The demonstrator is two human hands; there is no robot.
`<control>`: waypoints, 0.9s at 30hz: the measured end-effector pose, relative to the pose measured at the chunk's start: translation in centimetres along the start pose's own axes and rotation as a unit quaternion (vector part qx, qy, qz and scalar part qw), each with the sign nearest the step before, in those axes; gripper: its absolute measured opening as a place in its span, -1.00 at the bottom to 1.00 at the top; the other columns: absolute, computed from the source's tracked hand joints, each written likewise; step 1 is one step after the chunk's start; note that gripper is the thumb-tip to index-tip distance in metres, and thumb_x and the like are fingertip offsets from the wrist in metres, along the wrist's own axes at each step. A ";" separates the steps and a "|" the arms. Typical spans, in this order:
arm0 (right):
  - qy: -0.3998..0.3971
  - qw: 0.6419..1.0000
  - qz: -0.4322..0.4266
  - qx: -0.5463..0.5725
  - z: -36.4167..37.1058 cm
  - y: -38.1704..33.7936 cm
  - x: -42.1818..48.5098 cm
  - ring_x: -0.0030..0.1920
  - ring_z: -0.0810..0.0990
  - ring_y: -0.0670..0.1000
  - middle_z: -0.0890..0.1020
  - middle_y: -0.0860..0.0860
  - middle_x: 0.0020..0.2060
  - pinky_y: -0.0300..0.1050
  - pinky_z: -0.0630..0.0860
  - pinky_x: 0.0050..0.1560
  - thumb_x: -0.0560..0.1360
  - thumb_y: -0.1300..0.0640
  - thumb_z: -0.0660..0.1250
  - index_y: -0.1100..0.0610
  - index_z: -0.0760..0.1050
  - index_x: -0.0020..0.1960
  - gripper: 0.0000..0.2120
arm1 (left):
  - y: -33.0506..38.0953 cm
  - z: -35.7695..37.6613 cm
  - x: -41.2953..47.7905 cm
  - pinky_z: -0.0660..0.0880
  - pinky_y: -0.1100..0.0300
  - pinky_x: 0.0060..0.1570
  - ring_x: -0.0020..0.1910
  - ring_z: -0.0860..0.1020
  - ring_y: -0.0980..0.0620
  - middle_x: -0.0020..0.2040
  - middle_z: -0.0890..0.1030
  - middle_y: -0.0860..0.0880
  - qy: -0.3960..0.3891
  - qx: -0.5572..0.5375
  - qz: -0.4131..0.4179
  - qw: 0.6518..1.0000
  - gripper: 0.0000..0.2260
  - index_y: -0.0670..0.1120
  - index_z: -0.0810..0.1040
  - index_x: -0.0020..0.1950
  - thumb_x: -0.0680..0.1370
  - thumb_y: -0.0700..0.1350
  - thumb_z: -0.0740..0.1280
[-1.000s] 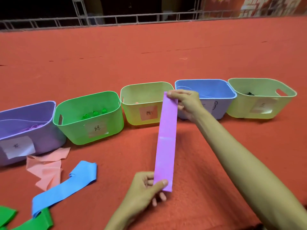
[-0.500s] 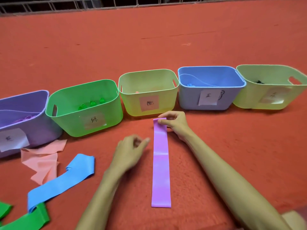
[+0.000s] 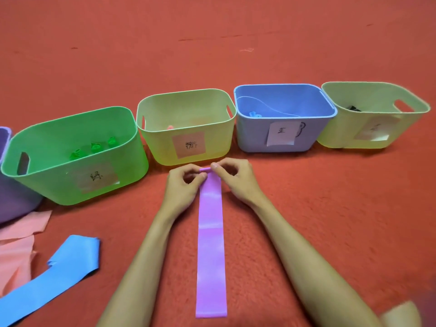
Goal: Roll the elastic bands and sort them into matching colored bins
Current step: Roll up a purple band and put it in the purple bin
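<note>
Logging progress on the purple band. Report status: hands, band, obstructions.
Left hand and right hand pinch far end of purple band, small roll formed. Rest lies flat on red carpet. Nothing on it; purple bin far left, mostly out of frame.

Open floor area of unclear kind, wide red carpet (image 3: 330, 208) filling the view, row of coloured plastic bins (image 3: 59, 185) with handwritten paper labels (image 3: 280, 135) standing directly on it.

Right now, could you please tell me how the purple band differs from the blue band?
The purple band lies straight at the centre; the blue band lies bent at the left. The left hand and right hand pinch the purple band's curled far end; nothing touches the blue band. Both lie on the red carpet.
</note>
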State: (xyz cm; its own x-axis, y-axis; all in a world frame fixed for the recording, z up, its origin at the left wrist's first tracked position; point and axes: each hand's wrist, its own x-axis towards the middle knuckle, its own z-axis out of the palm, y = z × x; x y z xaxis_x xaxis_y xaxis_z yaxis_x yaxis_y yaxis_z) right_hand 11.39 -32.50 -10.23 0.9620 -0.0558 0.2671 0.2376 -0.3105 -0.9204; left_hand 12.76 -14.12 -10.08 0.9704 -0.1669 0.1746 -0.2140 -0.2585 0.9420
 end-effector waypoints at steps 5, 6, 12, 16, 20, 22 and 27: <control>-0.019 1.000 -0.004 -0.022 0.2 0.1 0.0 -0.28 0.51 -0.10 0.68 0.08 -0.33 0.14 0.49 -0.23 0.63 -0.05 0.36 0.09 0.71 -0.14 -0.70 | 0.2 -0.2 0.0 0.51 0.31 -0.11 -0.16 0.63 0.16 -0.13 0.73 -0.05 -0.011 -0.041 -0.011 0.999 -0.92 -0.18 0.71 -0.01 0.56 -0.31 0.44; -0.021 1.000 -0.002 -0.004 0.3 0.1 0.1 -0.27 0.52 -0.07 0.69 0.11 -0.31 0.17 0.50 -0.22 0.63 -0.05 0.36 0.09 0.71 -0.14 -0.70 | 0.3 -0.3 0.0 0.52 0.29 -0.09 -0.14 0.64 0.14 -0.11 0.74 -0.07 -0.014 -0.050 -0.009 0.999 -0.94 -0.20 0.71 -0.01 0.56 -0.29 0.45; -0.043 0.998 0.002 0.055 0.7 -0.2 -0.4 -0.25 0.54 -0.12 0.71 -0.05 -0.29 -0.07 0.44 -0.25 0.64 0.09 0.38 0.05 0.70 -0.16 -0.77 | 0.8 -0.1 -0.4 0.45 0.26 -0.11 -0.20 0.57 0.24 -0.24 0.68 0.14 -0.027 -0.055 0.006 0.998 -0.76 0.01 0.71 -0.15 0.68 -0.09 0.34; -0.051 0.996 0.001 0.073 0.6 -0.3 -0.6 -0.27 0.55 -0.10 0.71 0.02 -0.30 -0.13 0.44 -0.29 0.63 0.11 0.40 0.11 0.71 -0.15 -0.79 | 0.4 -0.3 -0.3 0.50 0.21 -0.05 -0.14 0.62 0.17 -0.17 0.72 0.05 -0.038 -0.055 0.008 0.998 -0.83 -0.04 0.70 -0.12 0.64 -0.14 0.39; -0.061 0.995 0.004 0.081 0.2 -0.4 -0.8 -0.28 0.57 -0.14 0.72 -0.02 -0.29 -0.25 0.46 -0.29 0.61 0.21 0.42 0.16 0.72 -0.11 -0.86 | 0.4 -0.6 -0.3 0.54 0.23 -0.01 -0.11 0.65 0.13 -0.11 0.73 -0.05 -0.046 -0.074 0.007 0.996 -0.87 -0.13 0.70 -0.08 0.63 -0.25 0.39; -0.063 0.995 0.000 0.074 0.0 -0.4 -0.8 -0.23 0.61 -0.12 0.75 0.04 -0.23 -0.21 0.50 -0.22 0.59 0.23 0.44 0.20 0.73 -0.07 -0.89 | 0.5 -0.7 -0.3 0.54 0.25 -0.01 -0.11 0.65 0.13 -0.12 0.73 -0.04 -0.049 -0.077 0.006 0.996 -0.87 -0.16 0.70 -0.07 0.62 -0.27 0.39; -0.071 0.995 -0.005 0.069 -0.5 -0.3 -0.8 -0.18 0.65 -0.05 0.76 0.10 -0.17 -0.08 0.55 -0.14 0.55 0.25 0.48 0.21 0.73 -0.04 -0.95 | 0.5 -0.9 -0.5 0.58 0.21 0.04 -0.05 0.69 0.06 -0.05 0.75 -0.12 -0.056 -0.085 0.015 0.995 -0.90 -0.23 0.72 -0.01 0.61 -0.30 0.39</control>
State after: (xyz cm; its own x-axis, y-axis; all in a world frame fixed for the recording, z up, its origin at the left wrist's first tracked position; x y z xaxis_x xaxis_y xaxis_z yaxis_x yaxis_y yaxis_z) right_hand 10.52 -32.82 -10.01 0.9667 0.0842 0.2417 0.2532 -0.1772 -0.9510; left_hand 12.31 -13.28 -9.40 0.9433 -0.2798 0.1788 -0.2108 -0.0886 0.9735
